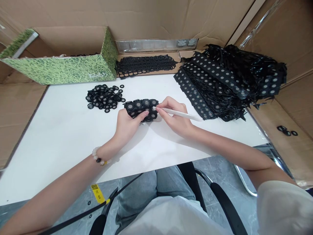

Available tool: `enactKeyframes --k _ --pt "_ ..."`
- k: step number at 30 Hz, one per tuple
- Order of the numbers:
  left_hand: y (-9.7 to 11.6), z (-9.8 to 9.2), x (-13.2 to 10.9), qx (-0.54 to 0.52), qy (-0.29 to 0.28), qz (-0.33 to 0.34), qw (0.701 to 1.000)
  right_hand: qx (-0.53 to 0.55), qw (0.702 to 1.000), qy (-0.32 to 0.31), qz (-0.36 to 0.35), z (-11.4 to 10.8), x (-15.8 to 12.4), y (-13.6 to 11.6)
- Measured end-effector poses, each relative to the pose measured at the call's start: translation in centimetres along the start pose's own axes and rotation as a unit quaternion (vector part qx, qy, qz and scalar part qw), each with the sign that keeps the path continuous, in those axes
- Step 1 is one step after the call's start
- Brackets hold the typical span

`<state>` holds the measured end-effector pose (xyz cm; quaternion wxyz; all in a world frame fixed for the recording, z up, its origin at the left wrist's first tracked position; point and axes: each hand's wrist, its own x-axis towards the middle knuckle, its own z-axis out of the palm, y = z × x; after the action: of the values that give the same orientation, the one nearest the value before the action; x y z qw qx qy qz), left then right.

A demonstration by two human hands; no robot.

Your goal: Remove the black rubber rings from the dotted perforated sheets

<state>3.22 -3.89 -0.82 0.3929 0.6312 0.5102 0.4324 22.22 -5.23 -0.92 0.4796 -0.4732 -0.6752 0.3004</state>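
My left hand [129,124] grips a black moulded sheet of round rings [139,103] from below, its thumb pressed over the front. Rows of grey-centred discs show on the sheet, which is held just above the white table. My right hand [174,116] is closed round a white pen-like stick [182,114], with its tip against the sheet's right part. Whether the tip goes into a ring is too small to tell. Left of the sheet lies a pile of loose black rings [104,96], a few scattered at its edge.
Behind stands a green patterned cardboard box [73,68] with dark pieces inside. Perforated black strips [149,63] lie beside it. A tall heap of black sheets with discs [220,78] fills the back right of the white table [61,137]. Cardboard walls [158,19] enclose the table.
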Motion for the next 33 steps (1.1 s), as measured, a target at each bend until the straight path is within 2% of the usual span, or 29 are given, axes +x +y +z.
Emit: enactKeyframes --k 6,11,20,25,29,33 --pt "0.3 0.1 0.0 0.007 -0.018 0.018 1.0 0.019 1.0 -0.002 0.013 -0.2 0.3 0.2" --pt "0.9 -0.2 0.2 -0.012 -0.011 -0.01 1.0 0.135 0.989 -0.017 0.051 -0.7 1.0 0.3" --pt "-0.8 -0.5 1.0 -0.097 0.012 -0.066 0.993 0.255 0.955 -0.041 0.143 -0.6 1.2 0.8" --pt "-0.1 -0.4 0.8 -0.134 -0.003 -0.079 0.988 0.286 0.947 -0.048 0.137 -0.7 1.1 0.6" --pt "-0.1 -0.3 0.8 -0.159 0.005 -0.098 0.982 0.285 0.947 -0.062 0.138 -0.6 1.0 0.6" --pt "-0.2 -0.1 0.7 -0.177 0.009 -0.089 0.98 0.276 0.95 -0.064 0.129 -0.4 0.9 0.5"
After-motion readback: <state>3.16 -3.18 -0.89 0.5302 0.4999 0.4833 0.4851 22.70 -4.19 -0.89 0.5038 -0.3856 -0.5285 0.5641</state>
